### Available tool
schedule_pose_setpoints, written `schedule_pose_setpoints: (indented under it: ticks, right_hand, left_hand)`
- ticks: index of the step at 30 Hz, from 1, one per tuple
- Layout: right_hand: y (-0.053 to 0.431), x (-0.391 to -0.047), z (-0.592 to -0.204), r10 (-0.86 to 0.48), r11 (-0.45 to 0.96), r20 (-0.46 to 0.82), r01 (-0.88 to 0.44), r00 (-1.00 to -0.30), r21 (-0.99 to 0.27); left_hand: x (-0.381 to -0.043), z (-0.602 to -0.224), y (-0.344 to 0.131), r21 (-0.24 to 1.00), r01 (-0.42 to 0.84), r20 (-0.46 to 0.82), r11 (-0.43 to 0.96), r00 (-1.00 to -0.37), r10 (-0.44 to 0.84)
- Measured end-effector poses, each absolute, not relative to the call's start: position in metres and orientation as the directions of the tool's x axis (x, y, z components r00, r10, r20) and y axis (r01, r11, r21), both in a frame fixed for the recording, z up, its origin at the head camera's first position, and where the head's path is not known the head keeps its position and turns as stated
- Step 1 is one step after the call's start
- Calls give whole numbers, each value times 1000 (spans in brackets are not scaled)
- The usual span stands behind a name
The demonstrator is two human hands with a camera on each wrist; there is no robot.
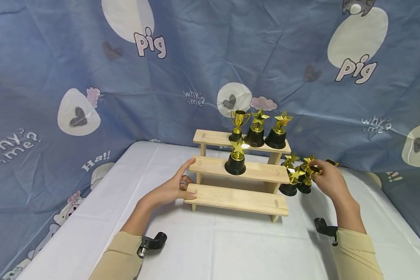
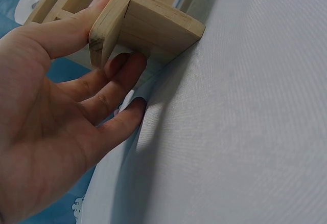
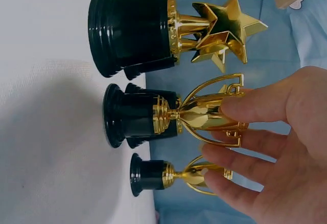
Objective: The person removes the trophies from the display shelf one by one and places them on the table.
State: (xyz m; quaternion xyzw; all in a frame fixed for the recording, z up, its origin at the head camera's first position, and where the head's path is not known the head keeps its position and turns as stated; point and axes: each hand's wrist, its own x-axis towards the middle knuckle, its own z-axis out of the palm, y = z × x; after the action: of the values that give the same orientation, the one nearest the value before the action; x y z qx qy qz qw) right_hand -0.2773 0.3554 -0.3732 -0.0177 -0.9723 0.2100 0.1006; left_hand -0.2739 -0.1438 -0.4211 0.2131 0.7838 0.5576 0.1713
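Observation:
A three-step wooden display stand is on the white table. My left hand holds its left end, thumb on top of the lowest step and index finger up at the middle step; in the left wrist view the other fingers curl beneath the lowest step. My right hand, to the right of the stand, pinches a gold cup trophy by its bowl between thumb and fingers. The cup's black base points down, upright among other trophies. A larger star trophy is beside it.
On the top step stand a cup trophy and two star trophies. One star trophy is on the middle step. Several more trophies cluster right of the stand. A blue printed cloth hangs behind.

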Motion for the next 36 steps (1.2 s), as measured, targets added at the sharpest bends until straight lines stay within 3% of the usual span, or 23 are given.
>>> schedule_pose_setpoints:
  ticks: [23,36]
  right_hand:
    - [359,-267,-360,36,931,107,-6,-994,-366]
    - [322,-250,-334,35,926,322,-91,-946,-367]
  left_hand:
    - [-273,-419,-143,950,137,-33,279,-849,527]
    - [-274,-421,-144,949,140,-31,284,-852,523]
